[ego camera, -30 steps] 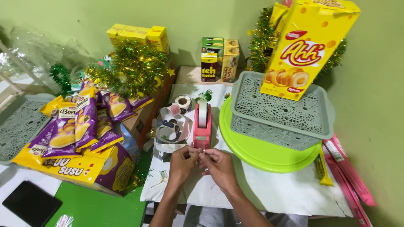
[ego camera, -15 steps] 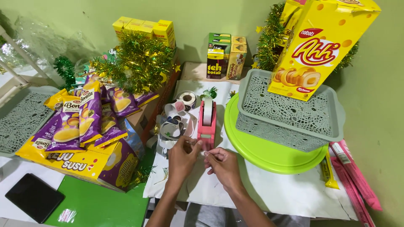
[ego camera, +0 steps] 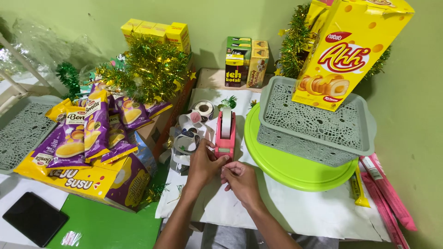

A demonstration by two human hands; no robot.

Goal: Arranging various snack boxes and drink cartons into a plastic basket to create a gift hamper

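A pink tape dispenser (ego camera: 225,133) with a clear tape roll stands on white paper (ego camera: 295,212) in front of me. My left hand (ego camera: 204,164) rests against the dispenser's near end, fingers at its cutter. My right hand (ego camera: 238,177) is just beside it, thumb and forefinger pinched together, apparently on the end of the clear tape, which is too thin to see well. Both forearms reach in from the bottom edge.
A grey lattice basket (ego camera: 323,124) sits on a lime green round tray (ego camera: 300,170), with a tall yellow snack box (ego camera: 350,50) inside. Tape rolls (ego camera: 194,124), purple snack bags (ego camera: 87,133), gold tinsel (ego camera: 147,69), drink cartons (ego camera: 244,60) and a black phone (ego camera: 34,217) surround the work area.
Both hands have stayed at the near end of the dispenser, the right now pinched closer to the cutter. The view has shifted slightly.
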